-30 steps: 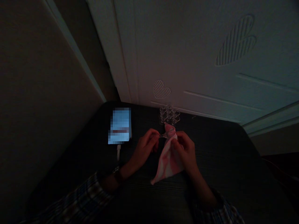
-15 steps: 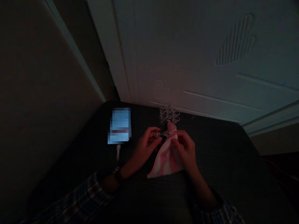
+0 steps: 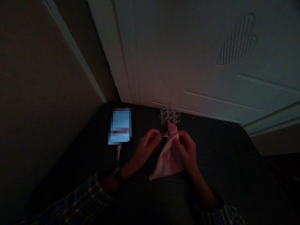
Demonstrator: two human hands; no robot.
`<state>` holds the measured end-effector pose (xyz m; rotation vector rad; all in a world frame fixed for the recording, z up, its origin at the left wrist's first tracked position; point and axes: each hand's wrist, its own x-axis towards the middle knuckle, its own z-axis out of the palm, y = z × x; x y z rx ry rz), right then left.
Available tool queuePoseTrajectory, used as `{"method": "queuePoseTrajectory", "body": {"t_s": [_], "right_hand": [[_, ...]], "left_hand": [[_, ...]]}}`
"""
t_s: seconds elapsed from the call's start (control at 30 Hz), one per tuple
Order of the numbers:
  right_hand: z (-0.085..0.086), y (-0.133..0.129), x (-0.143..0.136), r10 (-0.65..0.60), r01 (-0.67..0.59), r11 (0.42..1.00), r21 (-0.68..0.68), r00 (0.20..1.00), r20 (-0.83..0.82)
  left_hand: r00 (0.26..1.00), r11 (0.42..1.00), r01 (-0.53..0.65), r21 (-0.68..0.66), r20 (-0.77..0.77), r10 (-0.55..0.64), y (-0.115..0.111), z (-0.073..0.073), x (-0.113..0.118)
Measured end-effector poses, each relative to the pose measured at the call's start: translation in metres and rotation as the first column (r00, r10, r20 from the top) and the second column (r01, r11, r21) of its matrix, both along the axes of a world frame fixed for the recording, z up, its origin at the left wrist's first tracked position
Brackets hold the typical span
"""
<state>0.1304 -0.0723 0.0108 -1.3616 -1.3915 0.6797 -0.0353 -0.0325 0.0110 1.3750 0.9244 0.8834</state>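
Note:
A small clear stemmed glass (image 3: 165, 135) lies sideways between my hands. My left hand (image 3: 147, 144) pinches its left end with the fingertips. My right hand (image 3: 187, 150) grips a pink and white cloth (image 3: 169, 157), which is wrapped around the glass's right end and hides it. The rest of the cloth hangs down to the lower left, over the dark table. Just behind the cloth, several small clear glasses (image 3: 170, 115) stand close together.
On the dark table (image 3: 225, 150), left of my hands, a lit phone or screen (image 3: 120, 126) stands with a white cable (image 3: 118, 153) at its lower edge. A white panel with heart reliefs (image 3: 199, 62) rises behind the table. A wall (image 3: 35, 93) is at the left.
The fingers of my left hand have shifted slightly on the end of the glass, and its end shows less. The cloth's lower corner has moved slightly right.

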Motion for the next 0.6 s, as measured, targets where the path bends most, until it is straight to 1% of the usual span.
{"method": "queuePoseTrajectory", "body": {"t_s": [0.33, 0.6], "right_hand": [[0.0007, -0.0001, -0.0012, 0.022, -0.022, 1.0, 0.015, 0.999, -0.025], [0.0059, 0.003, -0.0008, 0.144, -0.141, 0.987, 0.072, 0.989, -0.045]], "left_hand": [[0.999, 0.999, -0.035, -0.014, 0.028, 0.035, -0.0024, 0.0045, 0.0001], [0.998, 0.997, -0.066, 0.03, 0.015, 0.065, -0.0011, 0.003, 0.0003]]}}
